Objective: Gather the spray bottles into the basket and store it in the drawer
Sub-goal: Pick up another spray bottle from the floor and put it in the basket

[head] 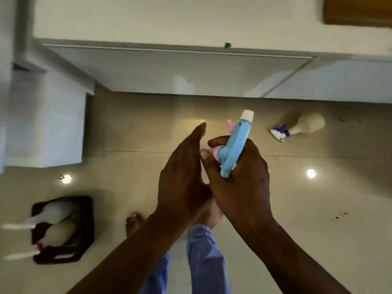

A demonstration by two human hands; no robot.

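Observation:
My right hand point(239, 181) grips a spray bottle with a light blue trigger head point(234, 145), white nozzle tip and pink parts; its body is hidden behind my hands. My left hand point(182, 175) is pressed flat against the bottle's left side, fingers straight. A dark woven basket point(84, 230) stands on the floor at lower left with two white spray bottles point(55, 213) lying in it, nozzles sticking out to the left. Another pale spray bottle point(303, 126) with a blue and white trigger lies on the floor at upper right.
White cabinet fronts point(180, 71) run along the far side, under a pale counter. A white unit point(44, 128) stands at left. The glossy tiled floor point(318, 209) shows lamp reflections and some dark crumbs at right. My legs in blue trousers point(203, 257) are below my hands.

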